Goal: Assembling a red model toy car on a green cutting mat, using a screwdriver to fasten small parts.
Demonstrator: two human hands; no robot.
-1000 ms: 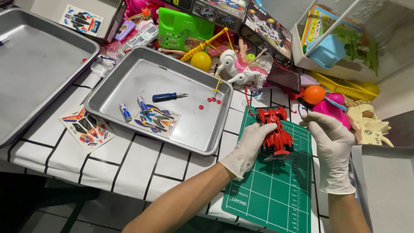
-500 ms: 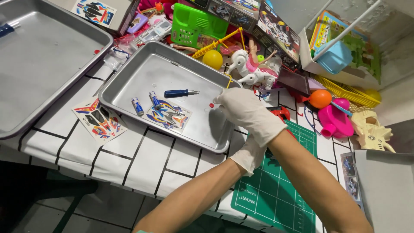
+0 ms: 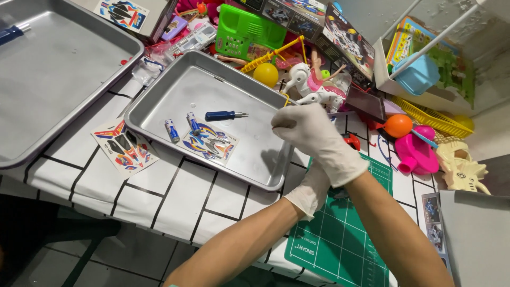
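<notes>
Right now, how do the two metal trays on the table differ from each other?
The near tray lies whole in view, while the far tray is cut off by the picture's left edge. The near tray holds a blue-handled screwdriver, two small batteries and a sticker sheet; the far tray shows only a blue thing near its corner. The right hand reaches over the near tray, not the far one. Both are grey, shallow and rectangular.

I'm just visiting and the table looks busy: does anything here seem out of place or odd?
The sticker sheet lies on the tiles outside the metal tray, while a second one sits inside it beside two loose batteries. Toys are heaped untidily behind the tray. The right hand crosses over the left hand.
</notes>
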